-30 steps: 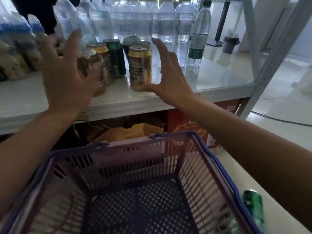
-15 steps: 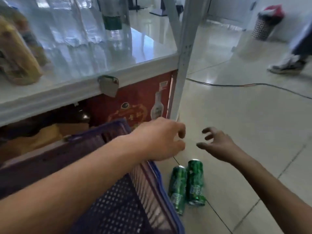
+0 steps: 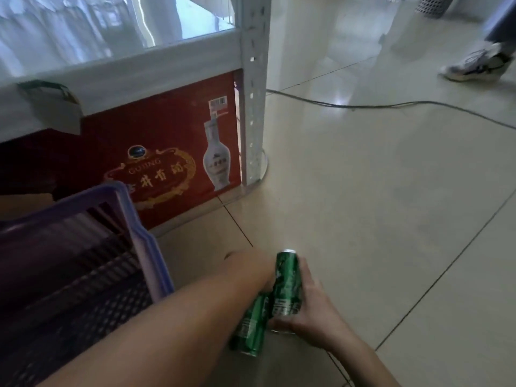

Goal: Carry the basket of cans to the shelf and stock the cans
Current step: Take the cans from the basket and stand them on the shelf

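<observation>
Change: 1 s ago both hands were up at the shelf w/ the gold cans; half a sec ago they hung open above the floor cans. Now both are down on them.
Meaning: my read, the basket (image 3: 145, 241) looks emptied, so these 2 strays are prob. the last to stock.
Right hand (image 3: 310, 305): wrapped round the right green can (image 3: 287, 286), fingers on its far side, palm near the base.
Left hand (image 3: 251, 270): on the left green can (image 3: 250, 328); fingers hidden behind wrist, so can't tell if it's closed yet.
Where: cans lie on the tile floor (image 3: 377, 191), just right of the basket, in front of the red box (image 3: 156, 152) under the shelf (image 3: 139, 68).
Axis: both on their sides, side by side & touching, long axis running away from the person, tilted slightly right.
Ends: right can's top points to the shelf post (image 3: 252, 88); left can's near end faces the person.
</observation>
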